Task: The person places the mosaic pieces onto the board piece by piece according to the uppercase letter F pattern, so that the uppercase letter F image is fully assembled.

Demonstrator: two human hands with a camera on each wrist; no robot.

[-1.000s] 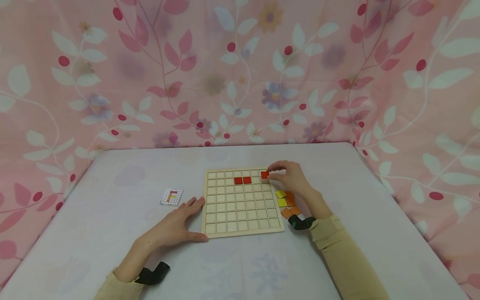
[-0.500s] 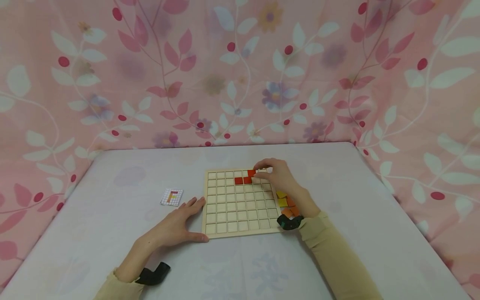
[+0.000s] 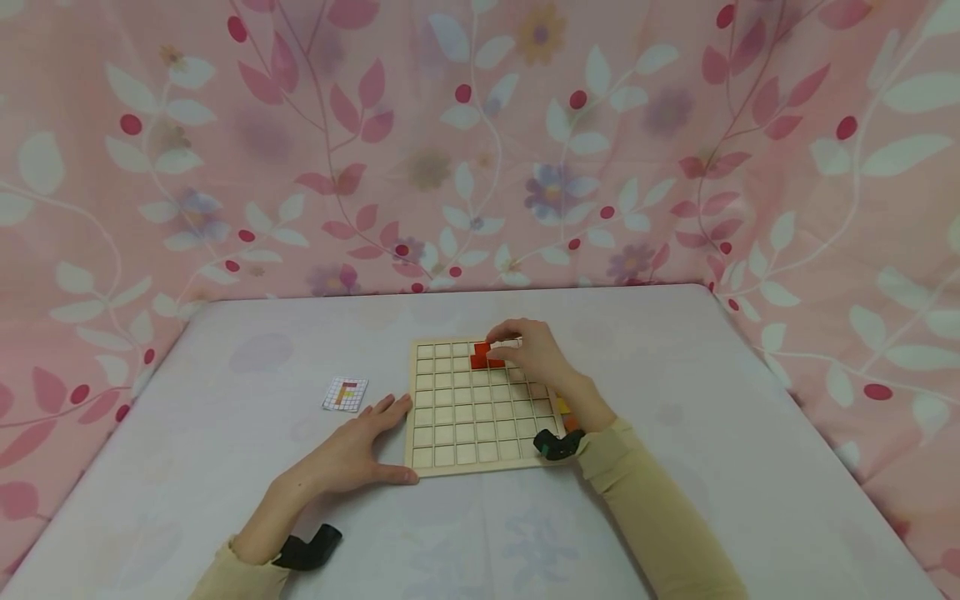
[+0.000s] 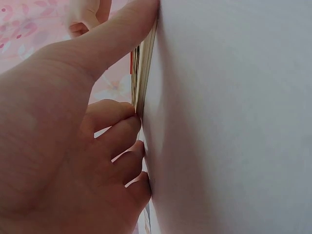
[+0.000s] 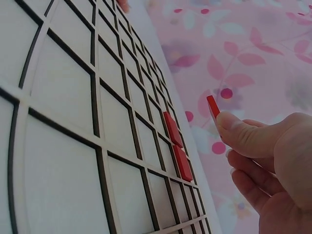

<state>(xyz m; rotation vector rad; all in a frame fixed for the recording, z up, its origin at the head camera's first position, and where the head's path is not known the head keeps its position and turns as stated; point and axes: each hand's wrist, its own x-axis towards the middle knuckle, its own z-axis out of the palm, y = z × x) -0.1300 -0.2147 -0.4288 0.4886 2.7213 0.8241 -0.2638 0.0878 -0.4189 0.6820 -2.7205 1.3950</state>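
My right hand [image 3: 537, 355] pinches a red square tile [image 3: 482, 348] between thumb and fingers, above the far part of a pale wooden grid board [image 3: 466, 412]. Two more red tiles [image 5: 182, 163] sit side by side in the board's cells; the held tile [image 5: 213, 107] is raised clear of the board in the right wrist view. My left hand [image 3: 347, 450] rests along the board's left edge, fingers stretched out and thumb at the near left corner. In the left wrist view, fingertips of the left hand [image 4: 73, 146] touch the board's side.
Left of the board lies a small card [image 3: 345, 394] printed with a coloured grid pattern. Yellow tiles [image 3: 563, 406] and orange tiles [image 3: 572, 423] lie by the board's right edge, partly hidden behind the right forearm. A pink floral cloth [image 3: 480, 167] hangs behind the white-covered table [image 3: 450, 542].
My right hand has carried the red tile leftward from the board's far right corner to over the two placed red tiles. The left hand has stayed in place.
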